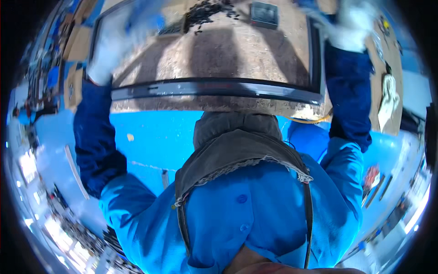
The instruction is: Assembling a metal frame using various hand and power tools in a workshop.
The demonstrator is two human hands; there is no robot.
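A large dark rectangular frame (214, 87) with a silvery near edge lies on the worn wooden table (214, 59). My left hand (112, 48), in a white glove and smeared by motion, is over the frame's left side. Something blue (153, 20) shows beside it, too blurred to name. At the frame's far right corner is my right hand (353, 29), also white-gloved and blurred, with its fingers hard to make out. I cannot tell whether either hand grips anything.
Inside the frame's outline, small black pieces (210, 11) lie scattered at the far side, near a dark open box (264, 14). Cardboard boxes (76, 43) stand at the left. A whitish cloth or glove (388, 98) lies on a brown surface at the right.
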